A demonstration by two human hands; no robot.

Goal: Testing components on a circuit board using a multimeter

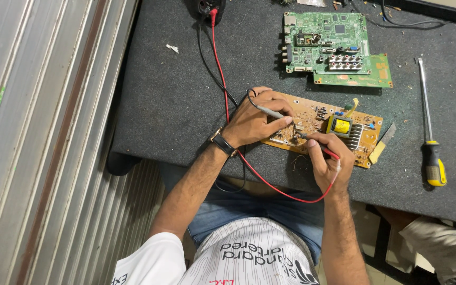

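Single head cam, looks steeply down from above the person's chest, fairly close. Worktop (175, 100) fills the upper and right frame, near edge running across the middle. Both forearms enter from the bottom; lap and shirt sit at the lower edge. Corrugated metal shutter (43, 142) takes the left third.

Two circuit boards lie on the counter: one green (333, 50), one tan (325, 129). Two probes: black (270, 111), red (325, 151). One screwdriver (429, 132). Perhaps one meter (207, 6), half-hidden at the far edge.
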